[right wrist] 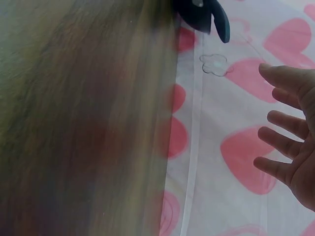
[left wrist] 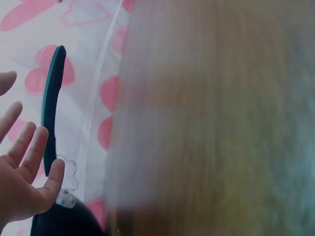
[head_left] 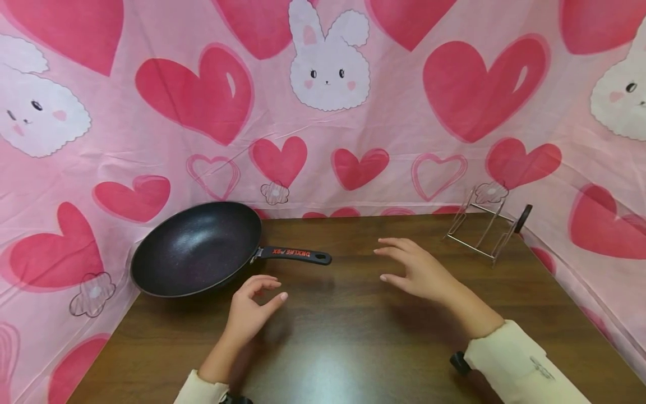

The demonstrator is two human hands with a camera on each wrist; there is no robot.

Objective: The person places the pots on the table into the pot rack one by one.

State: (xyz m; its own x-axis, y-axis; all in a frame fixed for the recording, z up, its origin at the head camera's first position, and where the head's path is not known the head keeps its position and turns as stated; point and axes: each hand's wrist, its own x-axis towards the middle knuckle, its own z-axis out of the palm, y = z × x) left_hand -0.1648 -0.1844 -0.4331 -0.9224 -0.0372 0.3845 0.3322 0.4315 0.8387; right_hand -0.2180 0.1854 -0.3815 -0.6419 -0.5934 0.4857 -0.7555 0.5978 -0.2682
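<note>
A black frying pan (head_left: 195, 248) is sitting at the back left of the wooden tabletop (head_left: 353, 336), its rim against the pink heart-and-rabbit cloth (head_left: 404, 112) that is hanging behind and to both sides. Its handle (head_left: 295, 255) is pointing right, toward the middle of the tabletop, and the red lettering on it is too small to read.

The left hand (head_left: 249, 311) is hovering just in front of the pan, fingers loosely curved and thumb spread, gripping nothing; whether it is touching the wood cannot be told. The right hand (head_left: 421, 272) is hanging over the middle of the tabletop, to the right of the handle's end and apart from it, fingers spread and relaxed, also empty.

A wire rack (head_left: 481, 224) is standing at the back right corner with a dark round knob beside it.

Both wrist views are badly blurred: the tabletop is showing only as a brown smear, each hand is cut off by the frame edge, and only slivers of the pan are appearing.
</note>
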